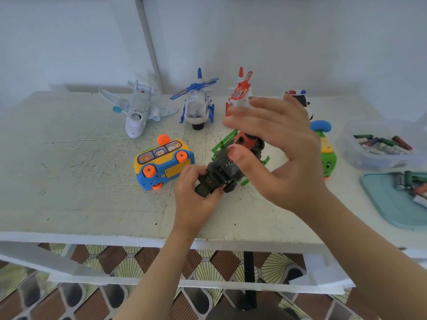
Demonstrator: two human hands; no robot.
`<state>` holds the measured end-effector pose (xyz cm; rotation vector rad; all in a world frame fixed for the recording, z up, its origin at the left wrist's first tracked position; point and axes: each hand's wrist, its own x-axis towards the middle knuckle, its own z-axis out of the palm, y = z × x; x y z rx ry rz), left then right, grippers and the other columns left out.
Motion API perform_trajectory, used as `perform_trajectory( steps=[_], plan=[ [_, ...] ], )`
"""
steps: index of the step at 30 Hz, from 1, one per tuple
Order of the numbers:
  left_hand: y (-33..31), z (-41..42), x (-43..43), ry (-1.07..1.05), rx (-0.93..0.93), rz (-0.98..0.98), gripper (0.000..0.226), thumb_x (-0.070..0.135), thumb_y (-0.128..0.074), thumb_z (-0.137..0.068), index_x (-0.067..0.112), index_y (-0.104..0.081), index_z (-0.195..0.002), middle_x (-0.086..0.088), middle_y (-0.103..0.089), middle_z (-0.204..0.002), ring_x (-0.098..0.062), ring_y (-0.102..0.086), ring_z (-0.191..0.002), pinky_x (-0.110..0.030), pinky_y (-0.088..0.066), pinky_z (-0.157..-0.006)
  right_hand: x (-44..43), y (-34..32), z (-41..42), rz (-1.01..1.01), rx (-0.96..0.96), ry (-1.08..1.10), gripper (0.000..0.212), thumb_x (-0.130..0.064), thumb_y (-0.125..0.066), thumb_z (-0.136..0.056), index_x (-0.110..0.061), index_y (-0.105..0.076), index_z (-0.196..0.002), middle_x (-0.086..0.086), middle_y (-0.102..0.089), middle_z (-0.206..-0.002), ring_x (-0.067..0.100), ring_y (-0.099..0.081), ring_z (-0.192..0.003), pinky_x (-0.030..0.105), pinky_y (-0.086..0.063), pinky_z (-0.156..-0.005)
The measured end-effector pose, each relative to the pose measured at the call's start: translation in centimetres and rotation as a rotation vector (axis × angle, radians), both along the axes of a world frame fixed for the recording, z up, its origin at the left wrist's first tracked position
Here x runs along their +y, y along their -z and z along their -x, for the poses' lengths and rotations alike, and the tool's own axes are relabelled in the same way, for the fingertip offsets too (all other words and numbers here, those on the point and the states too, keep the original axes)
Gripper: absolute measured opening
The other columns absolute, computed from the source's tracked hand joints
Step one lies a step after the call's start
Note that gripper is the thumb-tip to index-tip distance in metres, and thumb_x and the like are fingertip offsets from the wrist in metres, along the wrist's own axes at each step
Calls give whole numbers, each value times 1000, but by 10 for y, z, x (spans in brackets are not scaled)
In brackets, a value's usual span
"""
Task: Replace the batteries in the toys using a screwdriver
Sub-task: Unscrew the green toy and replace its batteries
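Left hand (194,195) grips dark toy (223,168); right hand (284,146) hovers above, fingers spread.

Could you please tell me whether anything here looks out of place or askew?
The yellow bus lies tipped on its side, its wheeled underside facing the camera, while the white airplane and blue helicopter behind it stand upright.
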<state>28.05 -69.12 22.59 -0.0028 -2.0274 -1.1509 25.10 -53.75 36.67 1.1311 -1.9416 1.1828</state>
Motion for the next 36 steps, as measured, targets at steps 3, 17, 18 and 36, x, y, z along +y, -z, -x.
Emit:
perform_trajectory(
  steps=[3, 17, 18, 36],
  plan=[
    [0, 0, 0, -4, -12, -1, 42, 5, -79, -61, 23, -50, -87, 12, -50, -85, 0, -48, -79, -9, -36, -67, -3, -1, 3, 93, 14, 28, 21, -38, -63, -87, -23, -69, -101, -2, -66, -94, 18, -56, -95, 40, -41, -90],
    [0, 0, 0, 2, -37, 0, 42, 5, -79, -61, 22, -51, -87, 14, -51, -88, 1, -49, -82, -9, -37, -68, -6, -7, 10, 60, -216, -77, 27, -33, -64, -83, -25, -65, -109, 2, -56, -129, 23, -48, -126, 28, -34, -108],
    [0, 0, 0, 1, -38, -1, 42, 5, -79, -61, 22, -51, -87, 14, -51, -88, 1, -49, -82, -10, -37, -68, -7, -8, 10, 74, -206, -66, 27, -33, -67, -81, -27, -65, -107, 0, -60, -118, 23, -54, -116, 26, -38, -102],
    [-1, 0, -1, -1, -37, 12, 39, 6, -79, -61, 21, -52, -86, 14, -50, -86, 1, -48, -80, -10, -36, -67, -6, -8, 10, -24, -232, -99, 48, -8, -51, -93, -7, -44, -140, 7, -69, -100, 16, -63, -82, 30, -51, -79]
  ],
)
